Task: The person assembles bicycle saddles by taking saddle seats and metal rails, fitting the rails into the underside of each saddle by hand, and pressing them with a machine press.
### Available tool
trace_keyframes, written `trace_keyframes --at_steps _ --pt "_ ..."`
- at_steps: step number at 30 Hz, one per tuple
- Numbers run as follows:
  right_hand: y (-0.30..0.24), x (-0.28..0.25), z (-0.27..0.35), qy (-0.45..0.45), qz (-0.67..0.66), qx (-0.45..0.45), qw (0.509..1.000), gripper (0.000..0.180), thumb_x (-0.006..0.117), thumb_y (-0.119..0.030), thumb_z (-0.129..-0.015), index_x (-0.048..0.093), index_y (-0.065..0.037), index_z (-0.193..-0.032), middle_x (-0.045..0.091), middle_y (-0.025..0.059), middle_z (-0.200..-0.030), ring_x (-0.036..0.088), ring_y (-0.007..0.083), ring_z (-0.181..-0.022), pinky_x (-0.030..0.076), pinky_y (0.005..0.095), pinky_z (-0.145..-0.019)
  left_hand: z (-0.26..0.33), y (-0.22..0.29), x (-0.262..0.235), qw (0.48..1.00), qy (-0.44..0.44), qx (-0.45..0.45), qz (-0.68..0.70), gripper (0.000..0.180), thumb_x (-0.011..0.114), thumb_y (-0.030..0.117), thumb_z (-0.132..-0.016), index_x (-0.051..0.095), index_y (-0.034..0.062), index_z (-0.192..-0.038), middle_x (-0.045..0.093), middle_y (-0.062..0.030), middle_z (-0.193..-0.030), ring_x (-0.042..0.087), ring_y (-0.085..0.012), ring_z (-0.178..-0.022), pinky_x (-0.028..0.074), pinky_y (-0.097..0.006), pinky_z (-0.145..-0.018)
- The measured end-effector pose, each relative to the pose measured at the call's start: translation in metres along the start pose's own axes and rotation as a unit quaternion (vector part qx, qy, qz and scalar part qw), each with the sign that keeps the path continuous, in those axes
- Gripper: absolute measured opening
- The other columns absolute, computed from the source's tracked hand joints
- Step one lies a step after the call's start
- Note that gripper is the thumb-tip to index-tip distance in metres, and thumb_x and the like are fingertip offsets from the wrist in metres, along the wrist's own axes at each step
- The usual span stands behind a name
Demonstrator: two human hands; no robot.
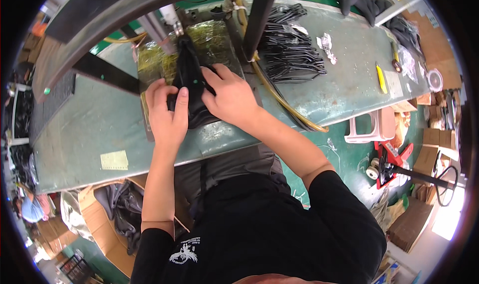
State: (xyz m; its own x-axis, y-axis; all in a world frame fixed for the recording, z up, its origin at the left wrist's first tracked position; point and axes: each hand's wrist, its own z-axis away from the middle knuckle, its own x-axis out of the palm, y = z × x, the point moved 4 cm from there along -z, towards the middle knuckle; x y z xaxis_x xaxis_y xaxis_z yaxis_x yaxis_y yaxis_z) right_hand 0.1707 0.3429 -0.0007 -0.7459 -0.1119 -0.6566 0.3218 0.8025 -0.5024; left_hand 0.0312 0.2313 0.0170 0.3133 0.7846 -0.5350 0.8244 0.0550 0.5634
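A glossy black piece shaped like a bicycle saddle cover (188,69) lies in front of me, narrow at its far end and wider near me. My left hand (167,112) holds its left edge, thumb resting on top and fingers curled. On the right edge, my right hand (230,97) grips it with bent fingers; some fingertips are hidden. Beneath it is a board wrapped in yellowish tape (154,52). The piece's far tip reaches a metal rod with a small fitting (177,28), hanging from the machine above.
A dark metal frame (107,77) arches over the work, its posts on both sides. Right of it lie a yellow hose (277,97), a pile of bent black rods (294,49), a yellow cutter (381,78) and a hammer (396,59). A cardboard box (95,219) holds black pieces below.
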Motion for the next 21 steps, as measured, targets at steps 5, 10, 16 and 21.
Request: trace_keyframes --at_steps 5,10,16,21 --pt "0.012 0.022 -0.026 0.09 0.0 -0.038 0.995 0.045 0.071 -0.017 -0.077 0.067 -0.002 -0.12 0.064 0.0186 -0.104 0.069 0.0376 -0.082 0.059 0.0452 -0.073 -0.024 -0.029 0.036 0.996 -0.008 0.058 -0.065 0.031 0.076 0.017 -0.091 0.058 0.001 -0.071 0.073 -0.0153 -0.118 0.07 -0.0349 -0.09 0.056 -0.042 -0.074" --pt "0.016 0.029 -0.026 0.087 -0.012 -0.015 0.996 0.05 0.074 -0.018 -0.081 0.064 -0.002 -0.127 0.066 0.0192 -0.11 0.07 0.0374 -0.087 0.059 0.0437 -0.074 -0.03 -0.031 0.036 0.995 0.008 0.084 -0.044 0.027 0.076 0.013 -0.091 0.059 0.0011 -0.073 0.074 -0.0152 -0.116 0.071 -0.0327 -0.084 0.056 -0.039 -0.068" --pt "0.016 0.028 -0.018 0.083 -0.06 0.02 0.995 0.068 0.075 -0.032 -0.091 0.051 0.008 -0.14 0.065 0.0279 -0.118 0.068 0.0453 -0.1 0.057 0.0472 -0.087 -0.019 -0.028 0.03 0.995 0.039 0.087 -0.042 0.02 0.077 0.015 -0.091 0.063 0.0031 -0.097 0.069 -0.0189 -0.123 0.069 -0.0377 -0.103 0.056 -0.042 -0.085" --pt "0.012 0.014 -0.011 0.005 -0.108 0.109 0.988 0.073 0.071 -0.039 -0.097 0.046 0.01 -0.145 0.062 0.0334 -0.132 0.064 0.0501 -0.117 0.053 0.048 -0.1 -0.014 -0.033 0.024 0.999 0.005 -0.004 -0.05 0.045 0.081 0.024 -0.086 0.061 0.0049 -0.12 0.063 -0.0199 -0.13 0.065 -0.0401 -0.115 0.053 -0.045 -0.096"
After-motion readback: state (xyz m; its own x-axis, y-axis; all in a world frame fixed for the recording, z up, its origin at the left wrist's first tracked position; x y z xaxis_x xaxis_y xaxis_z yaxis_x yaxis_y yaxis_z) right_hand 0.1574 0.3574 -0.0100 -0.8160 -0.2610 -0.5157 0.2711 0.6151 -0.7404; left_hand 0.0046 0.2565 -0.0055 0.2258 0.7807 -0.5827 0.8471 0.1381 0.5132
